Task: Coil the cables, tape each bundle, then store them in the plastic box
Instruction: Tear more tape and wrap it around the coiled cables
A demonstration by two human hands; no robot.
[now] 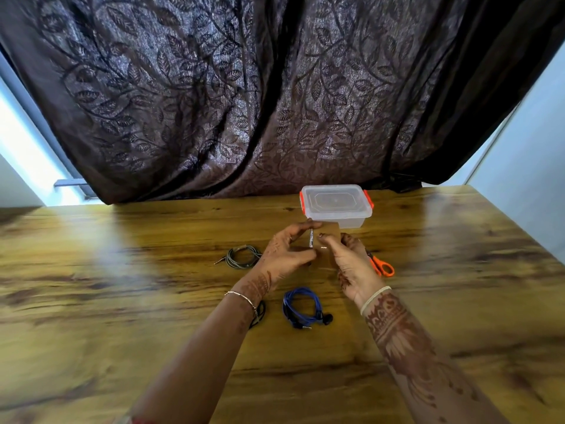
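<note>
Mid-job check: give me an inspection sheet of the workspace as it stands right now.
Surface: wooden table, glossy.
Job's things: plastic box, lid on, at the far side; brown tape strip held up in front of it.
Clutter: orange scissors lying right of the hands.
Grips: left hand pinches a striped cable; right hand holds the tape.
Cables: grey coil left of the hands; blue earphone coil nearer the person; dark cable partly hidden under the left forearm.
Surroundings: dark leaf-patterned curtain behind the table.
</note>
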